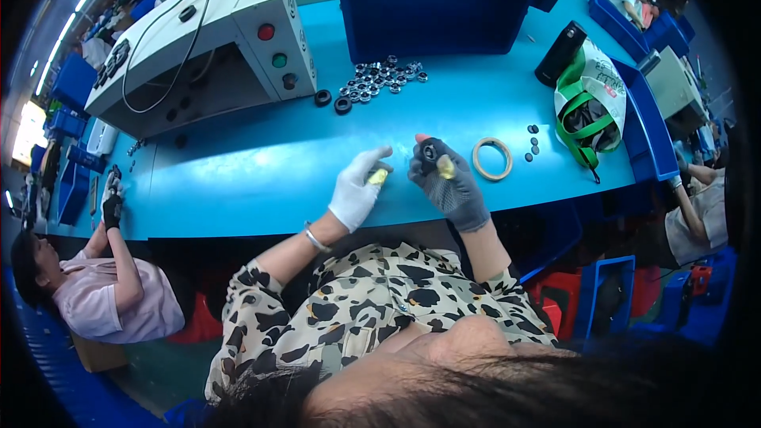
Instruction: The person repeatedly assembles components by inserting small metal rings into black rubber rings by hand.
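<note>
My right hand (461, 196), in a grey knit glove with a yellow thumb cover, is closed round a small black ring-shaped part (430, 154) above the near middle of the blue table (317, 182). To its left my left hand (353, 194) is raised in a white glove, also with yellow on the thumb. Its fingers point forward, apart from the thumb, and nothing shows between them. A roll of tan tape (493, 159) lies just right of my right hand. Two black rings (342, 105) sit farther off, beside a cluster of shiny metal rings (379, 83).
At the left stands a pale machine box (269, 55) with buttons and a cable. A big blue bin (436, 16) is behind the metal rings. Rightward are small black discs (533, 141), a bag (590, 99) and a black bottle (561, 53). Another person (119, 293) works at the left.
</note>
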Demonstrator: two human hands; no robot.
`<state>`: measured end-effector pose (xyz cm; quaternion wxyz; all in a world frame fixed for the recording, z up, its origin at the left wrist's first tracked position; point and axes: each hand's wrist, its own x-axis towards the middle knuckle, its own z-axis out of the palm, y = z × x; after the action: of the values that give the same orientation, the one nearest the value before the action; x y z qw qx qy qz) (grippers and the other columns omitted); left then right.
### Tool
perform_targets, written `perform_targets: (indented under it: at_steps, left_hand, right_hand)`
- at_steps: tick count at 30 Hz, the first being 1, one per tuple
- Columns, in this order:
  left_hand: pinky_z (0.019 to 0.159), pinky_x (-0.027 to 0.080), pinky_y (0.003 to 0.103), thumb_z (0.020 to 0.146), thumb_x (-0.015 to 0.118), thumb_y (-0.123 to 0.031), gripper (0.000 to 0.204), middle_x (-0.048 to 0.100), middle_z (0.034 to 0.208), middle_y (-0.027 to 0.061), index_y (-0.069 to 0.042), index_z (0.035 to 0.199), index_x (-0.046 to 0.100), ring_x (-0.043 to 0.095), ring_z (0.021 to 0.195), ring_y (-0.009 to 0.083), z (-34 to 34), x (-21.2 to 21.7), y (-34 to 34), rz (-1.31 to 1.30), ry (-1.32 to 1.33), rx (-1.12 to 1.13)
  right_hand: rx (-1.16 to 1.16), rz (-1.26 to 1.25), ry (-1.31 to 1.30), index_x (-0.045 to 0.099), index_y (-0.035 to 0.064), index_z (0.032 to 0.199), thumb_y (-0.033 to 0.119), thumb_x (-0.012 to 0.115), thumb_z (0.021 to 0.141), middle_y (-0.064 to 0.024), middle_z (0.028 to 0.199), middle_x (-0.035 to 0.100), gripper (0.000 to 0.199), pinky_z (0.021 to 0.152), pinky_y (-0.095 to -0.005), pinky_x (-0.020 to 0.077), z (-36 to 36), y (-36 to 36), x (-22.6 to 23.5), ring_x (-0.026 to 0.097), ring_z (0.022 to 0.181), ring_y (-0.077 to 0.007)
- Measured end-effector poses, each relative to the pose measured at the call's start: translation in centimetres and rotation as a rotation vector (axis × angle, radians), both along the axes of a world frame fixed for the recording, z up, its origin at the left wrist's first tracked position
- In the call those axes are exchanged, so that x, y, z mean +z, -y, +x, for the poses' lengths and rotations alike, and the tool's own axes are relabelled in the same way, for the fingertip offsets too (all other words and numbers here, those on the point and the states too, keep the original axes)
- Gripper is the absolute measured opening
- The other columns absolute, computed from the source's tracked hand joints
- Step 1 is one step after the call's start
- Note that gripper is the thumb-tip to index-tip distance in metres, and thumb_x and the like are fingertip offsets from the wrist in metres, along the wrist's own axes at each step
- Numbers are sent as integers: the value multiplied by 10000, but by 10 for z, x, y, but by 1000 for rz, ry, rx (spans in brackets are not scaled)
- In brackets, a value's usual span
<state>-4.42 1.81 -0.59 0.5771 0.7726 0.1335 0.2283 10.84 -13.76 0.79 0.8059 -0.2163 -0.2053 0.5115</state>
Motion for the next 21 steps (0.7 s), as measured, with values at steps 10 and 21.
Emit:
perform_targets:
  at_steps: [10, 21]
  left_hand:
    - [959, 534, 328, 873, 731, 11, 577, 608, 1313, 136, -31, 1422, 562, 631, 1159, 216, 8, 34, 44, 213, 89, 34]
    - [743, 550, 272, 805, 842, -75, 420, 664, 1089, 87, -38, 1200, 704, 664, 873, 157, 27, 35, -2, 409, -195, 12]
  right_hand:
    - [180, 167, -514, 480, -7, 1469, 340, 443, 1112, -141, 1315, 621, 499, 1059, -401, 484, -36, 14, -35, 614, 1182, -248]
    - [-433, -632, 1503, 665, 17, 1209, 146, 773, 832, -104, 1010, 603, 413, 797, -334, 516, 1, 8, 1, 636, 900, -242]
